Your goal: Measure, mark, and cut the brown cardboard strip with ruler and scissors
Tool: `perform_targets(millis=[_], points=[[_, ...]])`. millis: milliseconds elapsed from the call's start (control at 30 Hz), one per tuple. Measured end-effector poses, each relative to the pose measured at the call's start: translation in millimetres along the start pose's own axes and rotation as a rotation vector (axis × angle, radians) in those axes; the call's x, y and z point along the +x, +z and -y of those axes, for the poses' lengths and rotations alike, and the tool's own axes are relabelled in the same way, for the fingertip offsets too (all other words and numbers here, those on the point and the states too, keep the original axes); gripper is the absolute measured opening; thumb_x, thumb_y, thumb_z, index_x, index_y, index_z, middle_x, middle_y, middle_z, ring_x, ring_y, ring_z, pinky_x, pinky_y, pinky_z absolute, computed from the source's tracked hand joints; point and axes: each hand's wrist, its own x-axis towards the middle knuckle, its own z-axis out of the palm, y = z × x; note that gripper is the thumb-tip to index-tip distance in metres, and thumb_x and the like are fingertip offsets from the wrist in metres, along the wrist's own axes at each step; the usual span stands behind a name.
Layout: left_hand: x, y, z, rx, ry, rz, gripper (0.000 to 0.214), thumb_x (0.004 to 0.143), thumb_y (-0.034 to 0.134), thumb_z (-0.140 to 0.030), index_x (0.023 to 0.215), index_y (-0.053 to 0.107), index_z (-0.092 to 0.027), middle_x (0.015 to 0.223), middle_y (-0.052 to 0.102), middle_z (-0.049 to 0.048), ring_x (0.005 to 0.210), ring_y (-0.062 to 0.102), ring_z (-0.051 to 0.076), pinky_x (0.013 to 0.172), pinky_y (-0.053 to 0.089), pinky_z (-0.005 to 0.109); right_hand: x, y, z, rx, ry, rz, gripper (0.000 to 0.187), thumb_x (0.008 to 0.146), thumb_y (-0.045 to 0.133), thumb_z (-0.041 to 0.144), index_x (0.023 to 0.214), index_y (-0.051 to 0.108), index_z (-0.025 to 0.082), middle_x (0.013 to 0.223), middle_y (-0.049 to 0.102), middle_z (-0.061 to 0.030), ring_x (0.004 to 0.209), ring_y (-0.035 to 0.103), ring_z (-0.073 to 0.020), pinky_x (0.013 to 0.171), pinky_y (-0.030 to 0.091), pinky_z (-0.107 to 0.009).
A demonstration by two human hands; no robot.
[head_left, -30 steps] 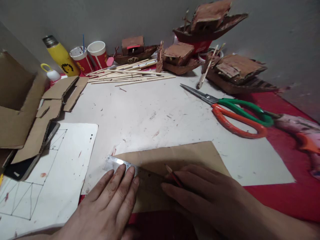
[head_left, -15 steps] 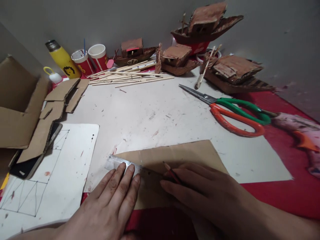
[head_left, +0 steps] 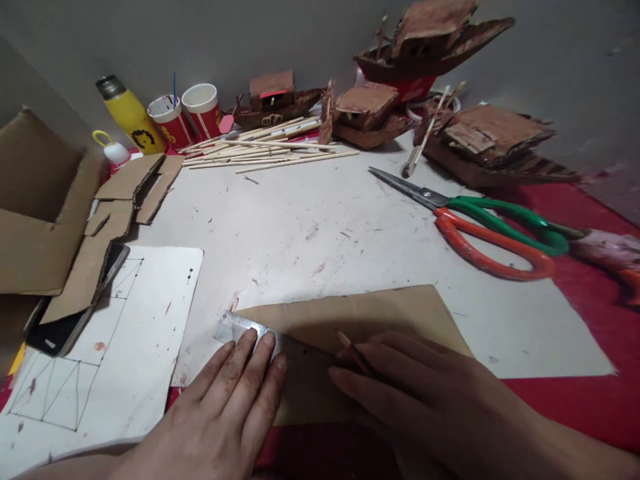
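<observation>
My left hand [head_left: 235,393] lies flat with its fingers stretched out, the fingertips pressing on a clear ruler [head_left: 233,323]. The ruler lies slantwise across a piece of brown cardboard [head_left: 395,307], and its left end sticks out past the cardboard's edge. In my right hand [head_left: 415,387] is a pencil [head_left: 345,339], its sharpened tip pointing up and left over the cardboard. The right hand rests on the cardboard near the ruler's far end and hides part of both. Shadow darkens the cardboard between the hands.
Large scissors [head_left: 480,220] with green and orange handles lie at right. Brown model boats [head_left: 365,117] and thin wooden sticks [head_left: 270,150] stand along the back, beside paper cups [head_left: 200,110] and a yellow bottle [head_left: 133,117]. Left are a drawing [head_left: 150,320], a phone [head_left: 65,333] and a cardboard box [head_left: 35,247].
The whole view has shifted a little, so most things sit further right in the picture. My hands, the ruler and the pencil keep nearly the same places on the cardboard.
</observation>
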Motion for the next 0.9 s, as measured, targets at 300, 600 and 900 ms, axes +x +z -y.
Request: perform_targets(millis=[300, 600, 900], points=[[0.2, 1.6, -1.8, -0.023, -0.034, -0.004, 0.055, 0.099, 0.042, -0.046, 0.138, 0.051, -0.009, 0.143, 0.055, 0.0143, 0.134, 0.046, 0.03, 0.109, 0.028, 0.04, 0.9, 2.0, -0.8, -0.026, -0.001, -0.018, 0.022, 0.094, 0.049, 0.013, 0.107, 0.066, 0.02, 0.087, 0.071, -0.0076, 0.072, 0.063, -0.0196, 0.061, 0.052, -0.032], [-3.3, 5.7, -1.8, -0.033, -0.016, -0.027, 0.045, 0.1, 0.035, -0.024, 0.14, 0.048, -0.006, 0.144, 0.052, 0.017, 0.137, 0.042, 0.032, 0.113, 0.024, 0.041, 5.0, -4.7, 0.4, -0.01, -0.028, 0.012, 0.022, 0.096, 0.045, 0.014, 0.108, 0.064, 0.017, 0.091, 0.072, -0.0094, 0.077, 0.065, -0.0201, 0.066, 0.054, -0.032], [-3.4, 5.2, -2.1, -0.015, -0.007, 0.012, 0.05, 0.096, 0.044, -0.021, 0.143, 0.044, -0.005, 0.149, 0.047, 0.0183, 0.14, 0.038, 0.033, 0.115, 0.025, 0.042, 4.3, -1.0, 0.3, -0.003, 0.005, -0.032, 0.019, 0.095, 0.051, 0.014, 0.106, 0.065, 0.018, 0.088, 0.071, -0.0078, 0.075, 0.065, -0.0197, 0.063, 0.053, -0.032]])
